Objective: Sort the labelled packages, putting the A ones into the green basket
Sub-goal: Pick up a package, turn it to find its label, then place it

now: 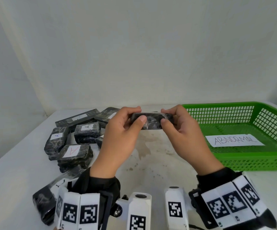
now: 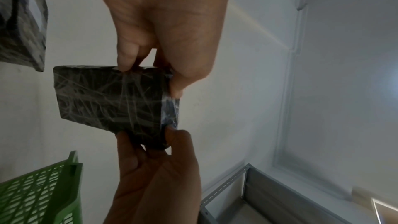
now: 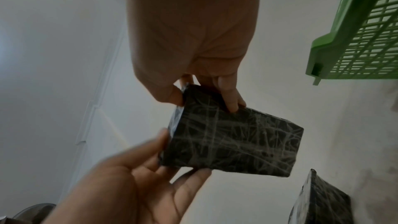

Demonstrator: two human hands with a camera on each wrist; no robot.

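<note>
A: Why are both hands on one package?

B: The left hand [image 1: 117, 135] and right hand [image 1: 182, 136] each pinch an end of the black wrapped package [image 1: 151, 121], lifted above the worktop [image 1: 159, 166] between the pile and the green basket [image 1: 243, 161]. Each grip is clamped on it, thumb on the near face, fingers behind. Probably they are turning it to find the label.

A: Can you read one?

B: No. Both wrist views show only crinkled black wrap on its broad face, so the letter is hidden.

A: And the rest?

B: The pile of packages [image 1: 75, 140] lies left, several showing A labels upward. The basket holds only a paper reading ABNORMAL [image 1: 234, 140], so sorting seems barely begun
</note>
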